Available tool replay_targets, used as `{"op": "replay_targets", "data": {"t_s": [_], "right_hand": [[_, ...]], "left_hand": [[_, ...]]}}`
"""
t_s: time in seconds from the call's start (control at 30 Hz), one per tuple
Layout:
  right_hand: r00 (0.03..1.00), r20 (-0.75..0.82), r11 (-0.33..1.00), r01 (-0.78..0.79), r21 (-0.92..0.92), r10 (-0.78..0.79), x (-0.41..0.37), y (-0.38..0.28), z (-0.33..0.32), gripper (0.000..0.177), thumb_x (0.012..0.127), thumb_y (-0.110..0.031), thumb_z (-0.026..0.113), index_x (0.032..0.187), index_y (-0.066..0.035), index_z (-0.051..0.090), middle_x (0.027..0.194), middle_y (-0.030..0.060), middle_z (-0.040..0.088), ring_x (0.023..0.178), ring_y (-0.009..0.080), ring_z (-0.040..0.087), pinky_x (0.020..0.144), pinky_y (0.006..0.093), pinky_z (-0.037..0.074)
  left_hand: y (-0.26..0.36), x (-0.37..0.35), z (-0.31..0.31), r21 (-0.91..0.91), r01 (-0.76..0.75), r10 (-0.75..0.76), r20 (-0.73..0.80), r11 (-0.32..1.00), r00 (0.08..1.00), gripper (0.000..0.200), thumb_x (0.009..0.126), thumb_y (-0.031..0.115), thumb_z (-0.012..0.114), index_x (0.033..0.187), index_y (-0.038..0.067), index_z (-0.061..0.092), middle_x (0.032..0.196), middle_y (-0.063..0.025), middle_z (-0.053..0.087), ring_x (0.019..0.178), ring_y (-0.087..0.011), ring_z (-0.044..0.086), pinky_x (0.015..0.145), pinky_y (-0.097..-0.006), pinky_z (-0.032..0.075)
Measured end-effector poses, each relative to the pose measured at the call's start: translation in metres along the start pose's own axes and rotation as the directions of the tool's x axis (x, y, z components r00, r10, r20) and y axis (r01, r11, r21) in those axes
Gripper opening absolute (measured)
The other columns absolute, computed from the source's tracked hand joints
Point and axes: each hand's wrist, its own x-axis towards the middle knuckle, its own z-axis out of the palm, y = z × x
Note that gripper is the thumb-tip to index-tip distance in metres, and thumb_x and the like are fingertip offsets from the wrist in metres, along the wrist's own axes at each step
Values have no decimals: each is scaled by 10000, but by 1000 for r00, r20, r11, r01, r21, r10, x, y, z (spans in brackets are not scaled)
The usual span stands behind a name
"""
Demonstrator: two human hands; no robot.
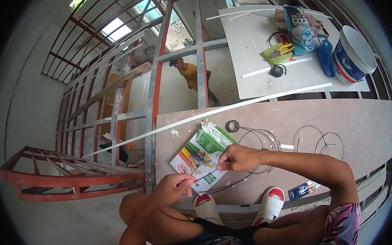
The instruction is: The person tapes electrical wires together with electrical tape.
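Right now, the thin wire (204, 176) slants up and rightward over the printed packaging (213, 139), its long axis running between your hands. Your left hand (171, 190) pinches it, fingers curled; your right hand (240, 158), nearly closed, pinches it farther up.

We look out from one camera worn on the person's head, facing forward and steeply down. Its wide view bends straight edges and goes dark at the corners. The left fingers (186, 181) and right fingers (223, 163) are close to us, low in the centre, with the knees (131, 208) nearer the bottom edge. The bucket (351, 59) at upper right is farther off; at upper centre, we look down between metal bars (155, 80) towards another person (190, 76).
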Motion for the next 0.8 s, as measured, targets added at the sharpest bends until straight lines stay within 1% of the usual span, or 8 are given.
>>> {"op": "replay_targets", "data": {"t_s": [0.13, 0.27, 0.33, 0.47, 0.53, 0.6, 0.73, 0.8], "right_hand": [[970, -229, 996, 68, -62, -80, 3, -11, 11, 216, 891, -229, 644, 838, -30, 711, 634, 152, 611, 580, 258, 565, 585, 382, 437], [950, -246, 980, 171, -99, -191, 7, -28, 25, 170, 866, -194, 644, 842, -41, 713, 674, 194, 628, 633, 331, 612, 624, 417, 470], [867, -365, 927, 241, -286, -338, 10, -36, 35, 87, 819, -120, 686, 833, -38, 713, 691, 167, 650, 618, 326, 614, 587, 391, 479], [896, -226, 759, 164, -630, -381, 23, -49, 32, 97, 795, -121, 688, 836, -34, 701, 809, 151, 668, 745, 342, 642, 673, 386, 517], [859, -231, 876, 387, -288, -456, 36, -46, 9, 134, 829, -142, 650, 884, -25, 686, 846, 137, 669, 770, 343, 642, 688, 382, 520], [791, -426, 898, 367, -243, -439, 66, -21, -18, 173, 856, -167, 618, 940, -25, 673, 845, 137, 668, 757, 334, 644, 695, 387, 520], [853, -520, 801, -281, -529, -44, 99, 48, -73, 152, 772, -168, 619, 858, -67, 693, 924, 186, 676, 896, 322, 658, 775, 420, 527], [877, -480, 655, -351, -669, -20, 110, 95, -68, 153, 765, -167, 627, 862, -73, 698, 961, 172, 672, 942, 316, 644, 790, 421, 525]], "left_hand": [[14, -1, 7, -39, -58, 54, -91, 998, 994, 289, 997, 176, 471, 1147, -32, 604, 780, -52, 687, 640, -73, 522, 608, -246, 436], [20, 1, 8, -140, 16, -23, -49, 990, 999, 284, 996, 174, 474, 1162, -20, 598, 784, -54, 690, 645, -83, 521, 622, -256, 447], [17, 2, 6, -138, 73, -75, -15, 988, 997, 278, 994, 167, 472, 1162, -16, 598, 795, -68, 694, 629, -82, 509, 618, -253, 445], [6, 5, 0, 45, 11, -9, -48, 999, 999, 272, 992, 160, 469, 1152, -16, 602, 767, -69, 685, 608, -65, 486, 601, -237, 427], [11, 1, -3, -75, -10, 2, -101, 997, 995, 271, 991, 164, 469, 1140, -14, 608, 732, -62, 673, 607, -67, 492, 602, -240, 424], [24, -4, -7, -62, 15, -23, -132, 998, 991, 271, 993, 170, 469, 1133, -15, 609, 719, -59, 668, 626, -77, 516, 619, -247, 435], [40, -11, -7, -53, 18, -25, -147, 998, 989, 277, 997, 184, 466, 1119, -18, 611, 711, -63, 668, 666, -102, 570, 661, -261, 460], [41, -12, -5, -49, -9, 2, -135, 999, 991, 276, 997, 183, 464, 1116, -18, 611, 715, -70, 673, 670, -110, 583, 667, -262, 464]]}}
